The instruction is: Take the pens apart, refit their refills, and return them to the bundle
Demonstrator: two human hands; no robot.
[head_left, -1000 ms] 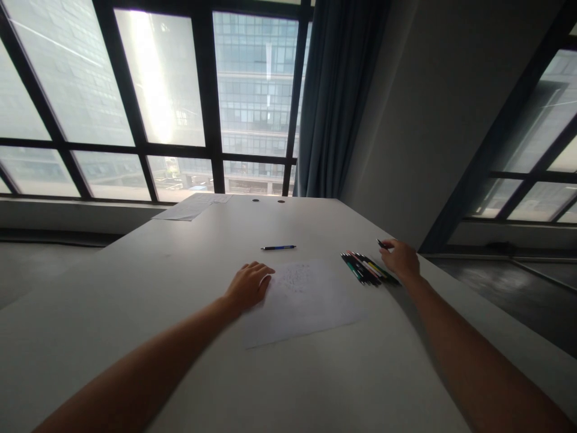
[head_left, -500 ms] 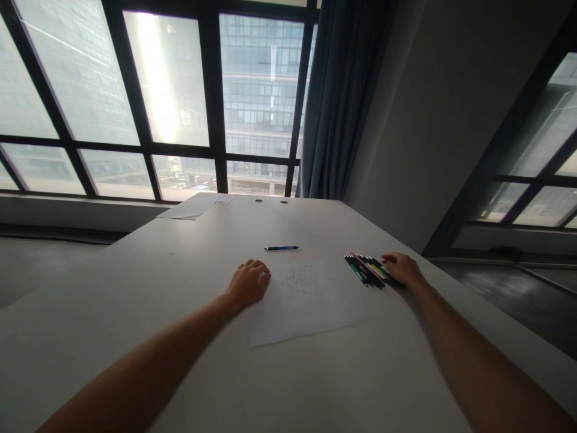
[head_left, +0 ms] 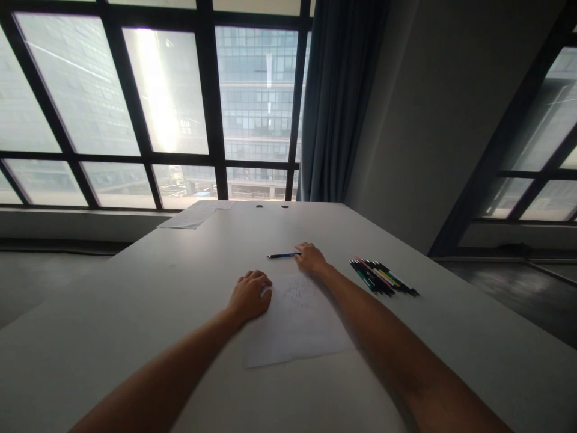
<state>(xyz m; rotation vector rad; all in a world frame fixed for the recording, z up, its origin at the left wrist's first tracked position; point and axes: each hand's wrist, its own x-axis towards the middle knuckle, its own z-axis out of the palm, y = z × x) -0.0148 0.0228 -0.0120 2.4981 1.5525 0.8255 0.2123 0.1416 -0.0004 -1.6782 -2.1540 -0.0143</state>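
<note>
A blue pen [head_left: 282, 255] lies flat on the white table [head_left: 189, 282] just above the middle of the frame. Its long axis runs almost level across the picture, left to right, with a slight tilt; the dark left end points toward the left edge of the frame, and the right end meets the right hand [head_left: 310, 258]. Which end is the writing tip is too small to tell.

The right hand rests on the table at the pen's right end, palm down, knuckles up. Its fingers [head_left: 301, 249] are loosely curled and close together, touching or just about touching the pen's end; whether they actually pinch it cannot be told, and the pen lies on the table, not lifted. The right forearm stretches from the lower right of the frame across the right side of a sheet of paper [head_left: 295, 328].

The sheet lies below the pen, in the centre of the frame, with faint small marks near its upper edge. The left hand [head_left: 249, 294] lies on the sheet's upper left corner, palm down, fingers bent under and drawn together, holding nothing, only pressing on paper and table.

To the right of the right hand, well apart from it, a row of coloured pens [head_left: 383, 278] lies side by side, slanting from upper left to lower right. At the far end of the table, upper left, lie more papers [head_left: 195, 215], with large windows [head_left: 162, 102] and a dark curtain [head_left: 338, 96] behind.
</note>
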